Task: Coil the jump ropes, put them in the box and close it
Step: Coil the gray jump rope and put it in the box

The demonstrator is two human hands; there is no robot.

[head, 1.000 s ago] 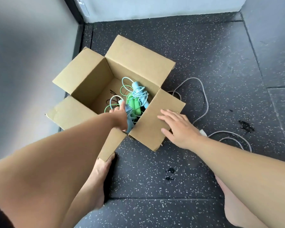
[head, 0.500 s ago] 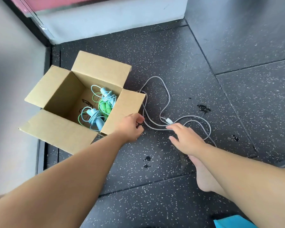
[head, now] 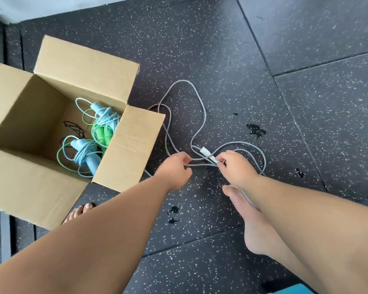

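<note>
Now | left hand (head: 174, 169) pinches grey rope (head: 205, 115) | right hand (head: 237, 166) pinches its white handle (head: 205, 150) | box (head: 128, 145) open alongside

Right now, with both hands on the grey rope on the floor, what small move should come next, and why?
Probably lift the pinched strands and begin winding the first loop. The left hand and right hand each pinch the grey rope, which lies in loose loops on the floor beside the open box, while the coiled ropes already sit inside.
</note>
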